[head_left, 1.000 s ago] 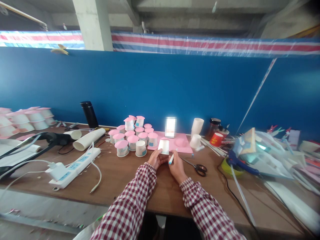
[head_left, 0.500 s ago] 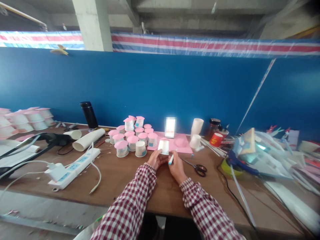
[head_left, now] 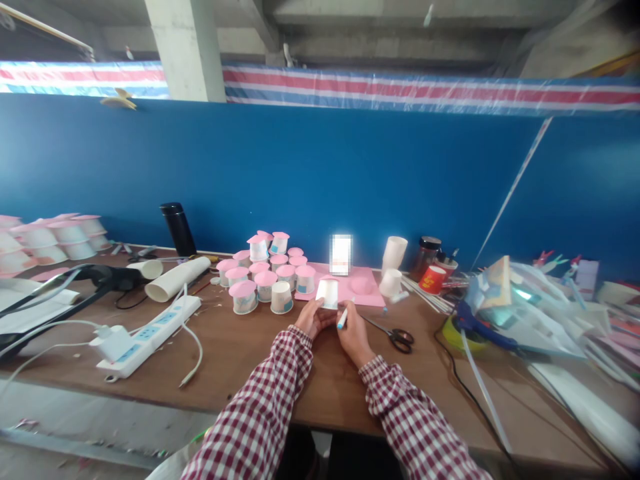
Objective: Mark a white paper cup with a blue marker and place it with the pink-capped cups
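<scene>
Nothing had visibly shifted since a second before: her left hand [head_left: 311,316] still gripped the upturned paper cup [head_left: 328,293] on the pink sheet [head_left: 370,297], while the right hand [head_left: 353,331], at its four o'clock, pinched a pen [head_left: 342,319], work apparently paused.

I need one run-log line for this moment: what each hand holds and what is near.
left hand: holds white paper cup | right hand: holds pen beside cup | under cup: pink sheet | right: scissors | left: pink-topped cups
</scene>
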### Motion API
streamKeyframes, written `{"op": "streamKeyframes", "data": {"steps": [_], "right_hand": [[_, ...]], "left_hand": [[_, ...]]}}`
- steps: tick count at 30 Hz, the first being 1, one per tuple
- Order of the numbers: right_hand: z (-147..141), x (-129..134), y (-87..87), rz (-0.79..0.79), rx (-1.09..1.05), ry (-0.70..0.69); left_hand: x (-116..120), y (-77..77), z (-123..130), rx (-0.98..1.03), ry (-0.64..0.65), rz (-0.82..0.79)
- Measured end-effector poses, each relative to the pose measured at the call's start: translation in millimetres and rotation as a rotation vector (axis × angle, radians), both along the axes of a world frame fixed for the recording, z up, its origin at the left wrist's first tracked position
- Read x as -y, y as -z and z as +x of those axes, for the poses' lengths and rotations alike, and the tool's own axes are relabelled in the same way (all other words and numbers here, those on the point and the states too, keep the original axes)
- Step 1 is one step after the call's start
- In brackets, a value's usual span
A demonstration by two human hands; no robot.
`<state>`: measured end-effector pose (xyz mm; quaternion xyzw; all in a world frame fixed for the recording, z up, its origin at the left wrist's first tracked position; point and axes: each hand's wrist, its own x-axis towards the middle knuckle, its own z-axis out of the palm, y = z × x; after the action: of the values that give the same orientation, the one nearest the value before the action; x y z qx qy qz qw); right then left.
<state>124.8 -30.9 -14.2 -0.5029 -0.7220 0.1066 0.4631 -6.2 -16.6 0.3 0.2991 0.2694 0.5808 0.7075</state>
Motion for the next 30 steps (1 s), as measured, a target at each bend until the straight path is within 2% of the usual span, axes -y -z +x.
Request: {"op": "streamKeyframes", "data": {"steps": [30], "right_hand": [[0.1,1.5,-1.8,-0.003,0.003,-0.007]], "left_hand": [[0.0,-0.8,0.1,0.0,-0.005,-0.013]]}}
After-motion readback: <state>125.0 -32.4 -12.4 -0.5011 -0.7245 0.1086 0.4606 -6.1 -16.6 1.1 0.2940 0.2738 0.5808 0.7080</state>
